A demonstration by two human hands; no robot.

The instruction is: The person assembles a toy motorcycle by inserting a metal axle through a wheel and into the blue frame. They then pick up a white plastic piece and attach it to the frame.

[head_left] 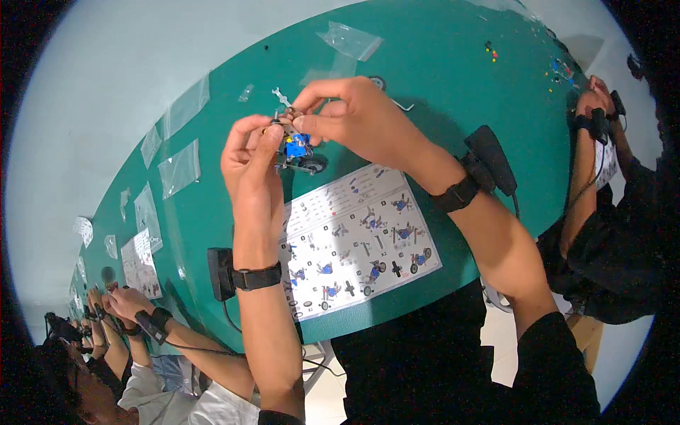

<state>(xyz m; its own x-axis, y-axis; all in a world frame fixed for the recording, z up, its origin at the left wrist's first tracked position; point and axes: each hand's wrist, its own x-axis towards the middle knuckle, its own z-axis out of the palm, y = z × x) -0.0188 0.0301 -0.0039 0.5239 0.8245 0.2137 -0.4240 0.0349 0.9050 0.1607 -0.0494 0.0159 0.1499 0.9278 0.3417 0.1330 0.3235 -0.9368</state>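
Note:
Between my hands, over the top edge of the sheet, is a small model motorcycle (297, 147) with blue and yellow parts and a black wheel (312, 164). My left hand (248, 150) is closed on its left side, thumb and fingers pinching a metal part near the top. From the right, my right hand (358, 117) is closed in a pinch at the same upper end; the fingers hide what lies between them. Just beyond the fingertips shows a small silver spanner (279, 95). Past the right hand are another wheel (378, 83) and a hex key (405, 106).
A printed instruction sheet (361, 241) lies below my hands on the green table (439, 64). Clear plastic bags (180, 168) are scattered leftward, with another bag (352, 40) at the back. Small coloured parts (562, 69) lie far right. Co-workers' hands (127, 301) are left, and another person's hands (593, 99) right.

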